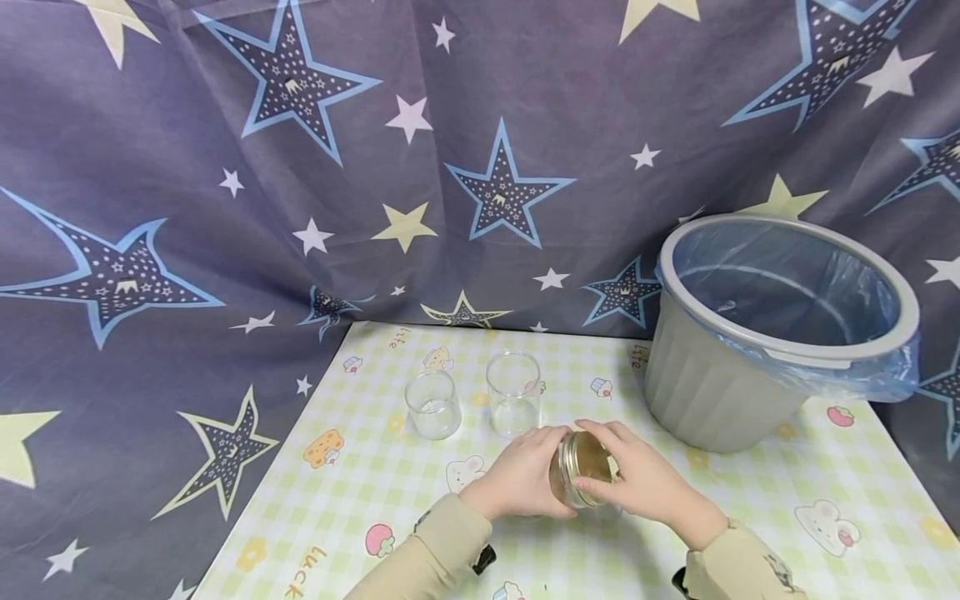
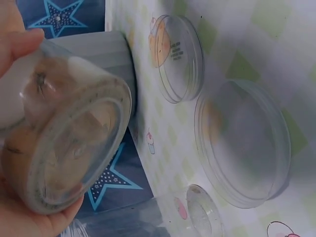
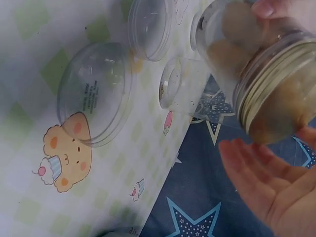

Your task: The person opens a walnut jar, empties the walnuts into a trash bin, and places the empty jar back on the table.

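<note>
A clear jar (image 1: pixel 558 477) with a gold screw lid (image 1: pixel 591 461) is held tilted on its side above the table. Its base faces the left wrist camera, and brownish round shapes show through the wall (image 3: pixel 229 54); I cannot tell what they are. My left hand (image 1: pixel 525 473) grips the jar's body. Around the lid lies my right hand (image 1: pixel 645 479), thumb at its near edge and fingers at the far edge. Below the jar, two shallow clear round lids (image 2: pixel 244 143) (image 2: pixel 180 59) lie flat on the tablecloth, mostly hidden from the head view.
Beyond the hands stand a short clear jar (image 1: pixel 433 408) and a taller clear jar (image 1: pixel 513 396), both uncovered. A large grey bin (image 1: pixel 720 400) with a blue liner (image 1: pixel 862 367) stands at the back right. Star-patterned cloth (image 1: pixel 495 275) hangs behind the checked tablecloth (image 1: pixel 420 550).
</note>
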Motion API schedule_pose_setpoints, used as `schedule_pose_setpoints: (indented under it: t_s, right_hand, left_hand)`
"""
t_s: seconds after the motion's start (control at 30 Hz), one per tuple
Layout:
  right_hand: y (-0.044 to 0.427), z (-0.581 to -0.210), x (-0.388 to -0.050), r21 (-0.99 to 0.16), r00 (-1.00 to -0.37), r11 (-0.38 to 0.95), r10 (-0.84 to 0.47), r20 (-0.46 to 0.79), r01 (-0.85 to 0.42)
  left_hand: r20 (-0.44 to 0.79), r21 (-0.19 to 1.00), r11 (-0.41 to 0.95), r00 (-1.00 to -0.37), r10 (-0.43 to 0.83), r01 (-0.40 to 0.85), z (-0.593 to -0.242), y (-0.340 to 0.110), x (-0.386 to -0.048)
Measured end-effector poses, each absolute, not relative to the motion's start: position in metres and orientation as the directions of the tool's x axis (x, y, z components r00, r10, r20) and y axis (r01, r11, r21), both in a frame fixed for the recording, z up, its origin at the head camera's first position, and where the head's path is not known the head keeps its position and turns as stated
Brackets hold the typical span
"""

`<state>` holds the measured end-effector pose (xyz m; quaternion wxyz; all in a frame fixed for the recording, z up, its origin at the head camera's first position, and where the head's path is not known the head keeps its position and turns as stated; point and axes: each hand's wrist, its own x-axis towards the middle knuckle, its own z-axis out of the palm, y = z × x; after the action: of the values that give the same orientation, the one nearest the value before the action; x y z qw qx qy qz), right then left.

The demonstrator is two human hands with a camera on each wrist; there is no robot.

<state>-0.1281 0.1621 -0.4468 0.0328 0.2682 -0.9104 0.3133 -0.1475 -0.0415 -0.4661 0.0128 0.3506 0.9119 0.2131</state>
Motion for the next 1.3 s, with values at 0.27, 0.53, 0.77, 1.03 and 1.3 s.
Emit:
schedule_pose_setpoints:
  t_s: [0.27, 0.53, 0.77, 1.03, 1.3]
  right_hand:
    - [0.158, -0.442, -0.127, -0.591, -0.904, 0.698, -0.404, 0.141, -0.404]
    - [0.16, -0.446, -0.129, -0.645, -0.876, 0.625, -0.457, 0.155, -0.44]
    - [0.164, -0.45, -0.13, -0.593, -0.791, 0.548, -0.542, 0.285, -0.59]
    - [0.164, -0.453, -0.13, -0.5, -0.701, 0.501, -0.591, 0.399, -0.707]
    - [0.164, -0.453, -0.129, -0.565, -0.729, 0.492, -0.597, 0.335, -0.662]
  left_hand:
    - [0.162, 0.364, 0.682, -0.764, 0.625, 0.634, -0.465, -0.039, -0.148]
    - [0.14, 0.354, 0.687, -0.763, 0.631, 0.634, -0.465, -0.04, -0.147]
    - [0.113, 0.413, 0.669, -0.764, 0.636, 0.618, -0.469, -0.044, -0.148]
    - [0.085, 0.47, 0.647, -0.76, 0.644, 0.601, -0.473, -0.047, -0.149]
    - [0.096, 0.486, 0.631, -0.754, 0.65, 0.605, -0.473, -0.048, -0.149]
